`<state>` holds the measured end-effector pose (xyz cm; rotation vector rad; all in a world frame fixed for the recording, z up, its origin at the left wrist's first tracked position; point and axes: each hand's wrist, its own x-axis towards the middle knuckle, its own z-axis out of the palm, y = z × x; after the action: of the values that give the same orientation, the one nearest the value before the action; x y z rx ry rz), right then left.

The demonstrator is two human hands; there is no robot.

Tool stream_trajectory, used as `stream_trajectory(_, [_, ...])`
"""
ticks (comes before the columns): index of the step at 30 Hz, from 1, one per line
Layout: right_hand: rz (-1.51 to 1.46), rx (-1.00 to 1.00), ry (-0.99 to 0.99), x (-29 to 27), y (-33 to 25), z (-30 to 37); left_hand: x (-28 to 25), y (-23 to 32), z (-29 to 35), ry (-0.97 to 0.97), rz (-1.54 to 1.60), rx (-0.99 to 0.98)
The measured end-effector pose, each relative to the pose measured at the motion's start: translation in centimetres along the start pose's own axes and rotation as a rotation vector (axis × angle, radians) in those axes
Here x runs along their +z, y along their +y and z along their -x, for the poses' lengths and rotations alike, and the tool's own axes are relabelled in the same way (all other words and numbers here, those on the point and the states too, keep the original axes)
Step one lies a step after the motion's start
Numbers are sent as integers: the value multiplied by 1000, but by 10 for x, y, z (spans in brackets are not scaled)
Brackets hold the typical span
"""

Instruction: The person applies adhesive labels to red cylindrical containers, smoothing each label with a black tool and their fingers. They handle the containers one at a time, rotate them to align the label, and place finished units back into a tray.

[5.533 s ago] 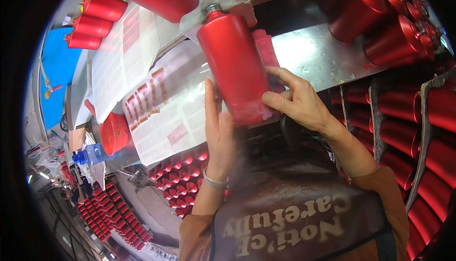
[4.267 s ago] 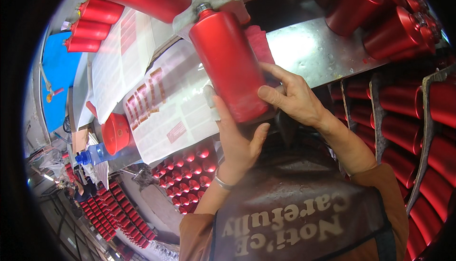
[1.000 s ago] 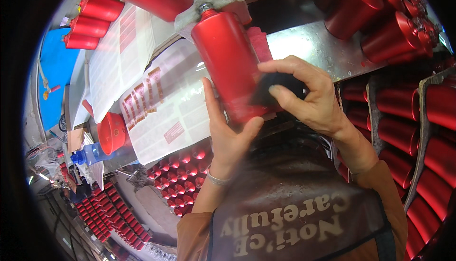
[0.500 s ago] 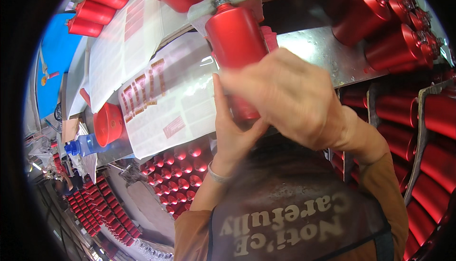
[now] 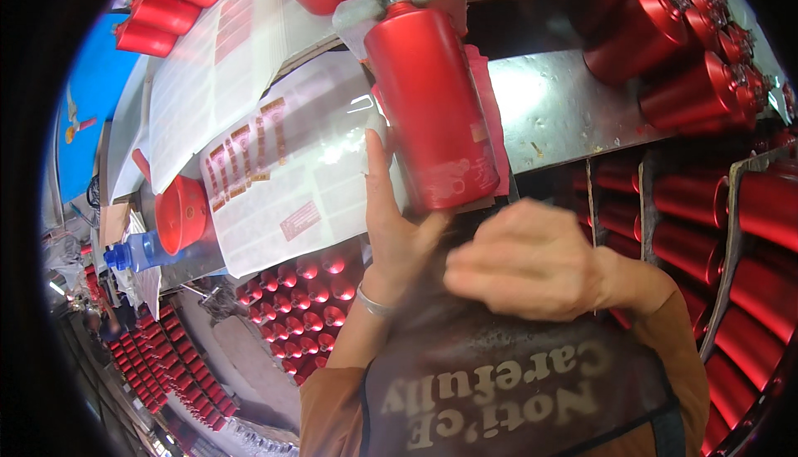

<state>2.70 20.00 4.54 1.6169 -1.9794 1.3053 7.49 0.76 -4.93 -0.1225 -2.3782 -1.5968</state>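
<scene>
A red metallic bottle [image 5: 428, 100] with a bare metal neck lies on a red cloth [image 5: 489, 100], its neck resting in a whitish padded support [image 5: 353, 17] and its base toward me. Pale printed marks show near the base. Beside the base's left edge is my left hand [image 5: 392, 228], fingers stretched out along the bottle and thumb pointing across below it. My right hand [image 5: 532, 262] hovers in front of my apron, apart from the bottle. Its fingers are curled and pressed together, slightly blurred; whatever they may hold is hidden.
Left of the bottle lies a white sheet [image 5: 332, 208] with several small labels [image 5: 245, 154]. A red plastic scoop-like container [image 5: 180, 216] and a blue-capped bottle [image 5: 137, 253] stand farther left. Red bottles [image 5: 690, 91] crowd the right, above racks [image 5: 690, 216] of more.
My right hand has moved back from over the bottle's lower part toward my apron, uncovering the base and its pale marks. My left hand stays beside the base, shifted only slightly.
</scene>
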Motion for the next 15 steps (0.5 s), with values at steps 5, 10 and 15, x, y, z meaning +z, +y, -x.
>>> stream_trajectory(5, [72, 255, 184, -1, 4, 11, -1, 3, -4, -16, -45, 51])
stream_trajectory(10, [-38, 492, 206, -2, -9, 39, -5, 25, -13, -64, -256, 166])
stream_trajectory(15, [-481, 1014, 618, 4, 6, 54, 6, 49, -25, -75, -579, 181])
